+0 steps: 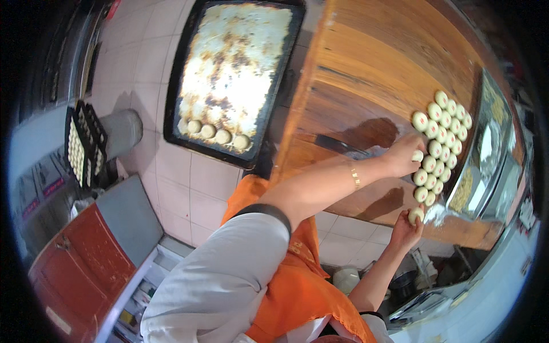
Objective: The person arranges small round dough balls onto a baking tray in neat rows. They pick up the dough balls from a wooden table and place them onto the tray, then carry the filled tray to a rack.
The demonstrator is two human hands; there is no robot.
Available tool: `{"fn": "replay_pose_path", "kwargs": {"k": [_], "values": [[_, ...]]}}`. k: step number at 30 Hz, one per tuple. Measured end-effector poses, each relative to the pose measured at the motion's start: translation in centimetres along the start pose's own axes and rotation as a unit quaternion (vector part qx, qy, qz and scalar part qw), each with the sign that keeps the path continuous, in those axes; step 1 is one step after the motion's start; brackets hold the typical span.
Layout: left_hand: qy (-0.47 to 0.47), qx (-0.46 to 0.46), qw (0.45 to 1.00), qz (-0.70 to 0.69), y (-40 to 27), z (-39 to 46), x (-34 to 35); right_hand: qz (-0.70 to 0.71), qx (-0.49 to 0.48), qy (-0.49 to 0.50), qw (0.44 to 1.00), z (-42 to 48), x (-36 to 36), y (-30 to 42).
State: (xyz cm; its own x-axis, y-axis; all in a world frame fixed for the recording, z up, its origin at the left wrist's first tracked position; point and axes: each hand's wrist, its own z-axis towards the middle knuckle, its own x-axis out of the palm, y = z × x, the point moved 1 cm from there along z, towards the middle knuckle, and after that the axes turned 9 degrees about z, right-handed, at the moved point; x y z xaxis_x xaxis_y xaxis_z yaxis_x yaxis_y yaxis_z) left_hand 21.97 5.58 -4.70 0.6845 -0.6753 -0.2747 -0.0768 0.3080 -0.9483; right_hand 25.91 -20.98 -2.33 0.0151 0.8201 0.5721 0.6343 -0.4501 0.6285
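Note:
My left hand (402, 155), reaching across from the left with a bracelet on its wrist, grips a small round pastry (417, 155) at the left edge of a cluster. Closer to my body, my right hand (406, 229) holds another round pastry (416, 216) in its fingers, just below the cluster. The cluster of pale round pastries (441, 134) stands in close rows on the wooden table, many bearing red marks on top. Several similar pastries (223, 136) lie in a row at the near end of a stained, dark-rimmed baking tray (171, 107) at left.
A dark-handled tool (330, 142) lies on the wooden table (377, 60), its far end hidden near my left forearm. Metal trays (454, 195) with crumbly contents stand at right beside white powder (436, 214). Stacked dark trays (85, 143) of pastries and a red-grey cabinet (90, 261) stand at left.

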Motion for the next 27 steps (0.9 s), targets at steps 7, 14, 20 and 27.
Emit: {"fn": "replay_pose_path", "kwargs": {"k": [7, 14, 20, 27], "values": [[-0.073, -0.297, 0.906, -0.291, 2.4, -7.9, -30.7, -0.057, 0.212, 0.16, 0.962, -4.7, 14.8, -10.8], [-0.197, -0.331, 0.852, 0.354, 18.6, -25.3, -51.4, -0.22, 0.342, 0.285, 0.868, -7.0, 28.2, -24.3], [-0.104, -0.336, 0.768, 0.535, 23.2, -27.8, -52.0, -0.634, 0.034, 0.437, 0.637, -6.7, 32.0, -36.5], [-0.109, -0.32, 0.769, 0.543, 22.2, -26.8, -52.1, -0.744, -0.101, 0.525, 0.4, -4.3, 29.0, -45.4]]}}
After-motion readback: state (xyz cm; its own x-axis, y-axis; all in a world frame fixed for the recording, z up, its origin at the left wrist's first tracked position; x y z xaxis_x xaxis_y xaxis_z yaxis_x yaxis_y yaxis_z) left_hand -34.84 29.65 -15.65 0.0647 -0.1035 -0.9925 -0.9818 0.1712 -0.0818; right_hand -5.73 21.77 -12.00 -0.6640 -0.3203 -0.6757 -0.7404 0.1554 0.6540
